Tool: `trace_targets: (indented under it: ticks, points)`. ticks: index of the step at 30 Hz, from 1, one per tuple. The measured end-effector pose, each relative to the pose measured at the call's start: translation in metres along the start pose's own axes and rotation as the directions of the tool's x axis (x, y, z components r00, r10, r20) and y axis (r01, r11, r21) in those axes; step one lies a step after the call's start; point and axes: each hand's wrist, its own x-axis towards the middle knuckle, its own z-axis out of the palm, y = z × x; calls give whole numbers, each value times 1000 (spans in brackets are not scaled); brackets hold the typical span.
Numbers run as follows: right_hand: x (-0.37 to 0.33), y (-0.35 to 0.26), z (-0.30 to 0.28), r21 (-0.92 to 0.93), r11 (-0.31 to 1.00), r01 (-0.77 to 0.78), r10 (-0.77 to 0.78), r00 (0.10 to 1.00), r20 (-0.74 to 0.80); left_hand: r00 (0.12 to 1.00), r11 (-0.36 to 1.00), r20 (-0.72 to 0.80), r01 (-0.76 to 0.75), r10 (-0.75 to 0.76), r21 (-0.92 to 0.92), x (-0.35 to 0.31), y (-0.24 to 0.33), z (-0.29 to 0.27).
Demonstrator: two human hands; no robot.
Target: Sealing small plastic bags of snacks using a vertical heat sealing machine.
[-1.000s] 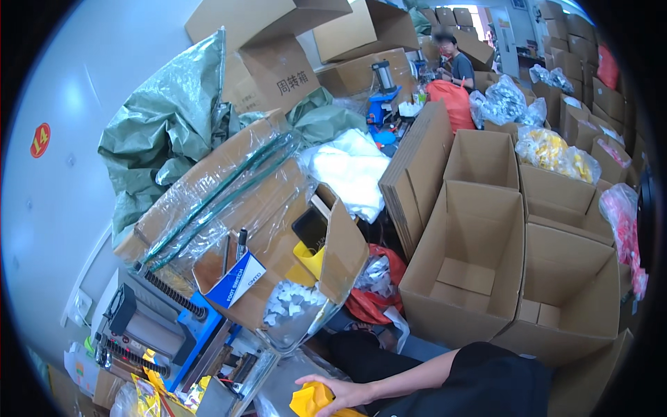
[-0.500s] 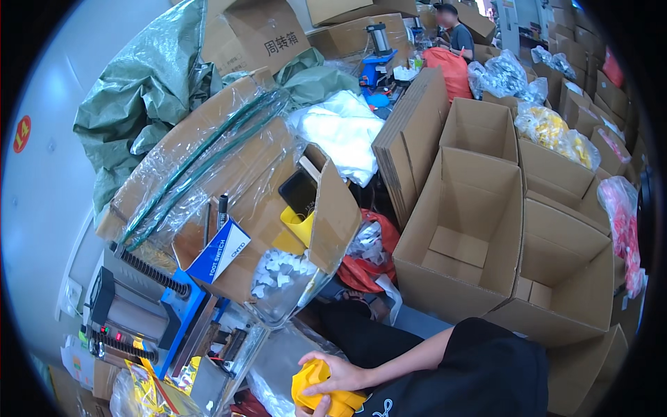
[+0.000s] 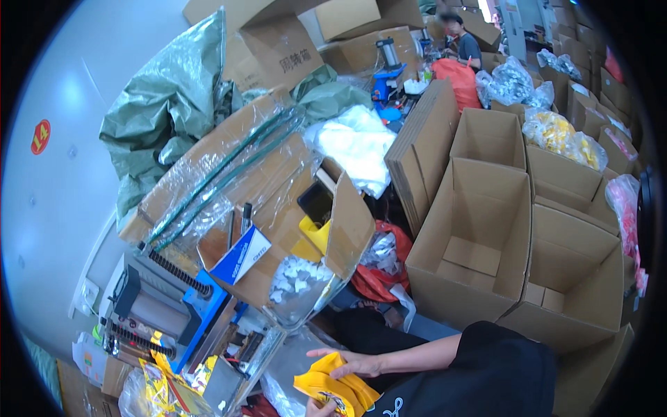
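Note:
At the lower edge, a small stack of yellow printed plastic bags [image 3: 337, 382] is held in front of my black shirt. My right hand [image 3: 358, 364] grips the bags from above, its thumb on the near face and its fingers stretched along the far side. Below it, my left hand [image 3: 321, 408] pinches the lower corner of the bags and is partly cut off by the frame edge. Left of the hands stands a machine with a blue frame [image 3: 203, 326], a grey cylinder and black coiled hoses. More yellow packaging [image 3: 161, 381] lies beside the machine.
An open carton [image 3: 351, 229] ahead holds a phone [image 3: 316, 201], a yellow piece and a clear bag of small white parts [image 3: 299, 281]. Tall open cartons [image 3: 465, 278] stand at right beside flattened cardboard [image 3: 424, 153]. A red bag [image 3: 379, 281] sits between. Another person [image 3: 464, 42] is far back.
My right hand's fingers have straightened and the yellow bags have opened out flatter, showing their print. The whole view has shifted, so the scene sits slightly lower and further right.

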Motion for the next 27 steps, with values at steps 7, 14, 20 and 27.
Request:
trace_targets:
  ticks: [7,14,20,27]
  points:
    - [-26,20,12,-8,988,-154,144,943,-300,986,986,-89,133,-142,-98,-10,24,37]
    - [-25,2,17,0,981,-194,165,834,-527,993,993,2,-117,117,-18,14,42,22]
    - [-15,-20,-8,362,929,82,149,811,-566,944,955,170,-292,281,42,20,5,2]
    - [-7,-35,24,23,947,320,-231,732,-641,951,778,-112,-302,290,-550,22,10,61]
